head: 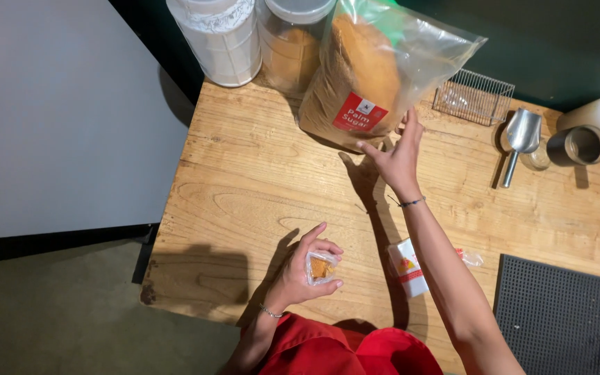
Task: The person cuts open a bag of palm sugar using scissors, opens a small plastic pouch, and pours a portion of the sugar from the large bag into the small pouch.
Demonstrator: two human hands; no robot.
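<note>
The left hand is gripping a small clear pouch of brown sugar near the table's front edge. The right hand, fingers spread, is touching the big sugar bag; bare wood is lying between them.

A large clear plastic bag of brown sugar stood near the table's far edge, its red rectangular label facing the person. The right hand touched the bag's lower side. A small clear pouch of brown sugar sat in the left hand near the near edge. Beside it lay a white packet with a red-and-yellow print.
</note>
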